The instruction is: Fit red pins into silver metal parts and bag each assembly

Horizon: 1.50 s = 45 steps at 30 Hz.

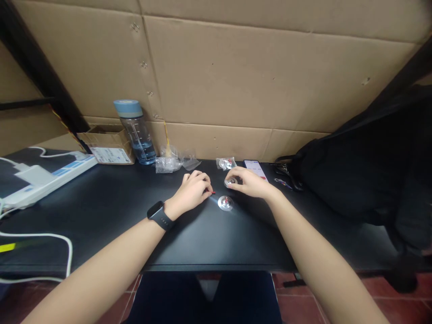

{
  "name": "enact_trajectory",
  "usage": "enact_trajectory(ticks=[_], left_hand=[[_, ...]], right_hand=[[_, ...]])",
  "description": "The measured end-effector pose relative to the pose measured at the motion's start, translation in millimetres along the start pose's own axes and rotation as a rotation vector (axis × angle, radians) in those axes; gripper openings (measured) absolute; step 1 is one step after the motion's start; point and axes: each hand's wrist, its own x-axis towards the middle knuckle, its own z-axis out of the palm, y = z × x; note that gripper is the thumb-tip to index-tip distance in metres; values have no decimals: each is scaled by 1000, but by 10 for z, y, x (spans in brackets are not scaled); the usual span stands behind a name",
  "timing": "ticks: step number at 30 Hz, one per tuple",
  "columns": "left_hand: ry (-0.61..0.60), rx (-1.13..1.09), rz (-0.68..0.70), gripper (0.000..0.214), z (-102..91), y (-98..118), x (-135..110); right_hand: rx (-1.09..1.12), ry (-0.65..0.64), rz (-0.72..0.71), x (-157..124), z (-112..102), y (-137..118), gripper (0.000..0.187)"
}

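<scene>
My left hand, with a dark watch on its wrist, has its fingers closed in a pinch low over the black table. A small red piece sticks out at its fingertips; its kind is too small to make out. My right hand grips a shiny silver disc between thumb and fingers, and the fingers partly cover it. Between and just below both hands, a second shiny round disc with a raised, reddish centre lies flat on the table. Behind the right hand sits a clear bag with similar silver pieces.
A phone lies behind my right hand, near a keychain and a black bag. Crumpled plastic, a water bottle, a small cardboard box and a power strip stand leftward. Cardboard walls the back.
</scene>
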Motion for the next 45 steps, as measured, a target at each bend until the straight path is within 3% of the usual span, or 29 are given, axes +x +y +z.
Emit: enact_trajectory(ticks=[4, 12, 15, 24, 27, 32, 38, 45], left_hand=[[32, -42, 2, 14, -7, 45, -6], [129, -189, -201, 5, -81, 30, 37], [175, -223, -270, 12, -108, 30, 46], [225, -286, -314, 16, -137, 70, 53], [263, -310, -307, 16, -125, 74, 53], [357, -455, -269, 13, -116, 104, 55], [408, -649, -173, 13, -125, 143, 54], [413, -658, -189, 16, -183, 214, 18]], right_hand=[[-47, 33, 134, -8, 94, 190, 46], [42, 23, 178, 9, 162, 296, 40], [-11, 29, 153, 7, 152, 274, 40], [-121, 139, 103, 22, 124, 189, 47], [-25, 255, 74, 53, 140, 111, 43], [335, 499, -4, 96, 270, -204, 37], [502, 519, -53, 107, 424, -550, 42], [637, 518, -62, 98, 417, -579, 39]])
